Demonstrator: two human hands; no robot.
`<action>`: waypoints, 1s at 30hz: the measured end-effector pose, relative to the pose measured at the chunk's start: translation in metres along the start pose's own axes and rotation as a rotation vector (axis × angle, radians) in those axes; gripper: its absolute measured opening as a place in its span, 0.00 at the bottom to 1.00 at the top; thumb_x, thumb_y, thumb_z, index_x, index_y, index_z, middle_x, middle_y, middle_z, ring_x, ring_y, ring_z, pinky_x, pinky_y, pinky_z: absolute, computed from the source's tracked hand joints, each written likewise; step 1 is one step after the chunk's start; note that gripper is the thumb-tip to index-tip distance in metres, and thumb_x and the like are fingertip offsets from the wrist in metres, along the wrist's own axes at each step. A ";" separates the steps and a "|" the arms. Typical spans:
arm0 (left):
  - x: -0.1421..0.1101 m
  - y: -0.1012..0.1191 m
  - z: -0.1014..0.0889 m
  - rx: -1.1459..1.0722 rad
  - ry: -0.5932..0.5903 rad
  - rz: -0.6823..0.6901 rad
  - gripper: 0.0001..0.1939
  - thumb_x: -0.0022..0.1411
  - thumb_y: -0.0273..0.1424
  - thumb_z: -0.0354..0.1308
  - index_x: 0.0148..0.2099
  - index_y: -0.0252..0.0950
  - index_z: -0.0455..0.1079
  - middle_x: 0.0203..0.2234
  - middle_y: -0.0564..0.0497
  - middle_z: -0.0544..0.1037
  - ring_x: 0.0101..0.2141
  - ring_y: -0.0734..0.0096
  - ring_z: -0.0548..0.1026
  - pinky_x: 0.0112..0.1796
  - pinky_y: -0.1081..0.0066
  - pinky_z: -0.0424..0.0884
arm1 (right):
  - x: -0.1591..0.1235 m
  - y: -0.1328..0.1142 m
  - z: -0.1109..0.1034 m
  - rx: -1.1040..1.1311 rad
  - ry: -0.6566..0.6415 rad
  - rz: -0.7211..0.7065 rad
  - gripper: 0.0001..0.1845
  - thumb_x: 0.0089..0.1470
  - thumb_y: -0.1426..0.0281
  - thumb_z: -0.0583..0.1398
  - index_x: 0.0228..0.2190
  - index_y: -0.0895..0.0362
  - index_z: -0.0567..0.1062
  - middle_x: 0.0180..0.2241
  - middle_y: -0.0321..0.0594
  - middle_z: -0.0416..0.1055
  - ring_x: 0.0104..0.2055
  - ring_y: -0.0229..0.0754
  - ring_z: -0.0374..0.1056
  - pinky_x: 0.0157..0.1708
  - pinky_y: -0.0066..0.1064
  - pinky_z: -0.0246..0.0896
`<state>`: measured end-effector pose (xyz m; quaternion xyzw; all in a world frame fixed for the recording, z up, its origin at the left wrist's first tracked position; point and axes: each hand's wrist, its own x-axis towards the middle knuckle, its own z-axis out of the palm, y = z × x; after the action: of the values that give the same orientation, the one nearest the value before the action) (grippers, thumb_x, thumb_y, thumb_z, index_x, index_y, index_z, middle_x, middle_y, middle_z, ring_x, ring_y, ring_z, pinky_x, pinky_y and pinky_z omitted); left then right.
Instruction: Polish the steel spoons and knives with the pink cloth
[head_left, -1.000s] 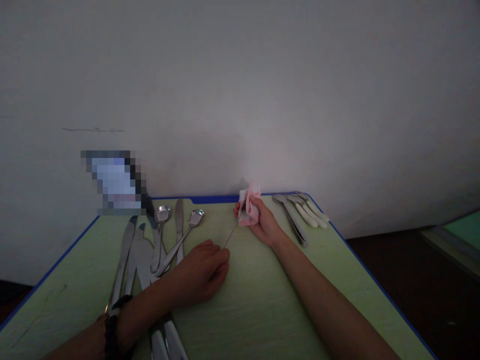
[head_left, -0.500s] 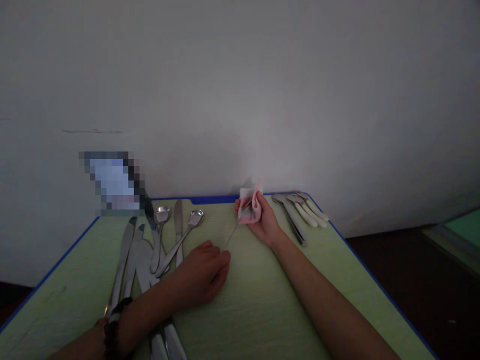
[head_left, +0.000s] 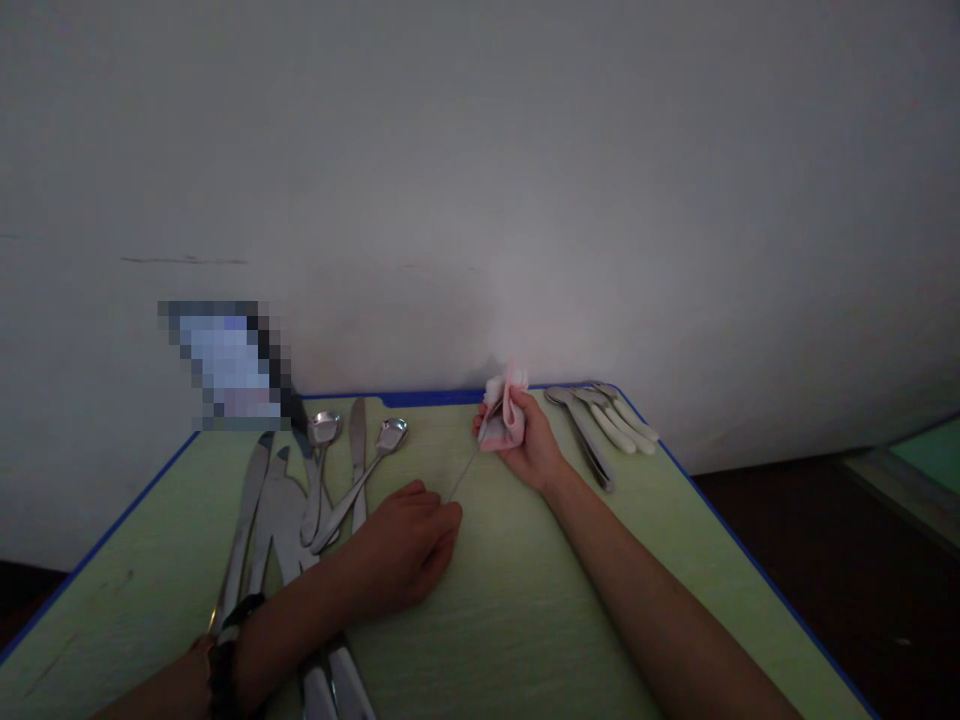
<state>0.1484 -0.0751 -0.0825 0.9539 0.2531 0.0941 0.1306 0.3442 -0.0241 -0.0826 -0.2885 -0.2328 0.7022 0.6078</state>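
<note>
My left hand (head_left: 411, 552) is closed around the near end of a thin metal piece of cutlery (head_left: 464, 477). Its far end runs into a folded pink-and-white cloth (head_left: 505, 428), which hides what kind of cutlery it is. My right hand (head_left: 538, 445) is closed on that cloth, pinching it around the metal end, above the far part of the table. Just left of my left hand lie a spoon (head_left: 391, 436) and a table knife (head_left: 358, 440), both on the tabletop.
More knives (head_left: 251, 510) and another spoon (head_left: 325, 430) lie at the left, partly under my left forearm. Stacked spoons (head_left: 581, 440) and white-handled cutlery (head_left: 616, 432) rest at the far right. A blurred-out screen (head_left: 225, 365) stands at the far left, against the wall (head_left: 480, 200).
The cloth has been squeezed into a narrower, more upright fold, and my right hand has shifted very slightly. My left hand stays almost in place on the cutlery.
</note>
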 end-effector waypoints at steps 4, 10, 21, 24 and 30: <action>0.001 -0.001 0.002 0.029 0.014 0.009 0.09 0.59 0.22 0.44 0.28 0.37 0.56 0.22 0.53 0.68 0.25 0.70 0.65 0.33 0.67 0.61 | 0.000 -0.002 -0.001 0.049 -0.016 -0.005 0.15 0.53 0.58 0.55 0.26 0.56 0.70 0.22 0.36 0.73 0.24 0.38 0.69 0.31 0.33 0.67; 0.001 0.000 0.001 0.038 0.030 0.019 0.09 0.63 0.24 0.43 0.30 0.37 0.58 0.23 0.52 0.69 0.26 0.69 0.66 0.33 0.68 0.60 | -0.002 -0.004 -0.002 0.080 -0.065 0.001 0.11 0.50 0.63 0.53 0.24 0.56 0.69 0.21 0.35 0.70 0.24 0.39 0.66 0.32 0.35 0.67; -0.001 -0.002 0.003 0.019 0.025 0.029 0.10 0.65 0.26 0.42 0.31 0.37 0.58 0.25 0.52 0.70 0.28 0.69 0.66 0.35 0.66 0.61 | 0.003 0.000 -0.005 0.014 0.021 -0.027 0.06 0.49 0.68 0.57 0.24 0.57 0.69 0.20 0.32 0.69 0.24 0.34 0.66 0.30 0.28 0.66; 0.000 -0.002 0.002 0.032 0.008 0.022 0.09 0.65 0.25 0.42 0.31 0.37 0.58 0.25 0.51 0.70 0.28 0.68 0.66 0.35 0.65 0.61 | 0.003 0.004 -0.005 -0.087 0.068 -0.054 0.06 0.48 0.68 0.59 0.24 0.58 0.69 0.19 0.33 0.69 0.22 0.34 0.66 0.26 0.26 0.65; -0.001 0.000 0.000 0.046 -0.011 0.023 0.09 0.65 0.25 0.41 0.31 0.37 0.57 0.25 0.51 0.70 0.28 0.68 0.66 0.36 0.65 0.61 | 0.003 0.008 -0.002 -0.190 0.124 -0.114 0.06 0.43 0.71 0.63 0.25 0.57 0.69 0.16 0.29 0.66 0.18 0.33 0.61 0.22 0.27 0.64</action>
<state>0.1478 -0.0756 -0.0822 0.9600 0.2437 0.0842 0.1089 0.3395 -0.0226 -0.0900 -0.3739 -0.2762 0.6220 0.6301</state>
